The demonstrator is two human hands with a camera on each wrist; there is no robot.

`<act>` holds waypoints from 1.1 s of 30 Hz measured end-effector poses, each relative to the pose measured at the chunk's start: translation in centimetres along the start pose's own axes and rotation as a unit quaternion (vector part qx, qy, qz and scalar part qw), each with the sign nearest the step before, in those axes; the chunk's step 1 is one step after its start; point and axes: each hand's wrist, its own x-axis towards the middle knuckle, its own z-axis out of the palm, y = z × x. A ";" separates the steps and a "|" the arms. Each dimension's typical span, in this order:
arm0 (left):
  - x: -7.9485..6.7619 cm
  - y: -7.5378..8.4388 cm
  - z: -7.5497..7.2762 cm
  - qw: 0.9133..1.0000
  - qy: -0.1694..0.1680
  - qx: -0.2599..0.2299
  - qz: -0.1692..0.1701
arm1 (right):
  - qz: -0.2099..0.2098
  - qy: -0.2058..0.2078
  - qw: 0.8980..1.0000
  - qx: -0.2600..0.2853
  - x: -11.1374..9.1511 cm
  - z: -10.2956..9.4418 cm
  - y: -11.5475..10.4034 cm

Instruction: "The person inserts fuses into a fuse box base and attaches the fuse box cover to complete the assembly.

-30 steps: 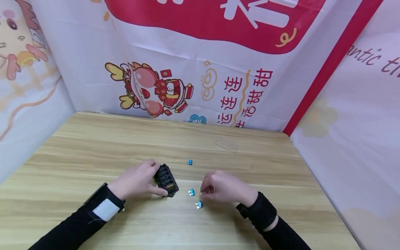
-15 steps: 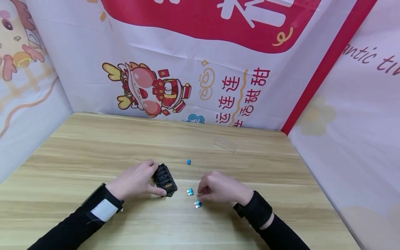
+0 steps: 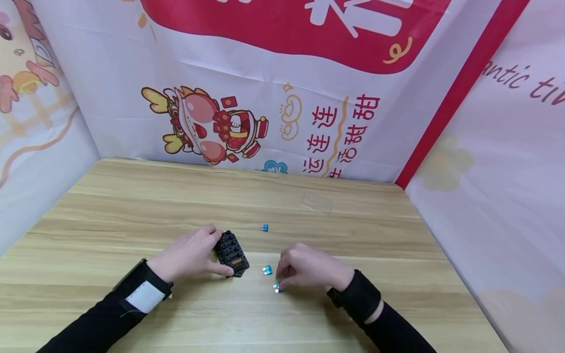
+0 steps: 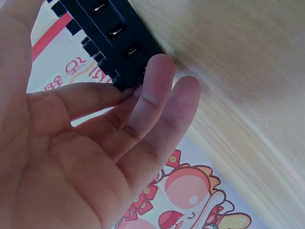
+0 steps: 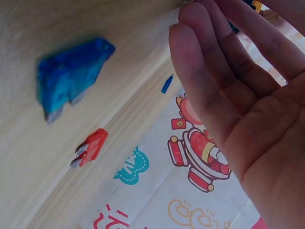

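My left hand grips a black fuse box, thumb at its near end and fingers at its far end. An orange-brown fuse sits in one slot. In the left wrist view the fuse box shows metal contacts, and two fingers extend loosely beyond it. My right hand is curled, with thumb and forefinger pinching a blue blade fuse on the table. Another blue fuse lies just beyond those fingertips. The right wrist view shows a nearby blue fuse and a red fuse beneath the hand.
A third blue fuse lies farther back on the wooden table. Toward the rear right is a flat, clear plastic piece. Printed cloth hangs behind the table and along both sides.
My right hand has moved slightly left, bringing thumb and forefinger onto the nearest blue fuse and covering part of it. The left hand stays on the fuse box. The head view has shifted a little.
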 end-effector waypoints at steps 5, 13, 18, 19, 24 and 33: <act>0.0 0.0 -0.1 1.000 -0.001 -0.003 -0.001 | -0.004 -0.003 1.000 -0.013 0.1 0.1 -0.1; 0.1 0.0 -0.1 1.000 0.000 -0.002 -0.005 | -0.014 -0.003 1.000 -0.019 0.1 0.2 -0.2; 0.1 0.0 -0.2 1.000 0.000 0.002 -0.006 | -0.020 -0.002 0.999 -0.027 0.2 0.2 -0.3; 0.1 0.0 -0.2 1.000 -0.001 0.002 -0.006 | -0.020 -0.001 0.999 -0.028 0.2 0.2 -0.3; 0.2 0.1 -0.3 1.000 -0.002 0.003 -0.003 | -0.021 0.000 0.999 -0.031 0.2 0.2 -0.3; 0.1 0.3 -0.2 1.000 -0.014 -0.002 -0.012 | -0.018 -0.006 0.999 -0.035 0.1 0.5 -0.5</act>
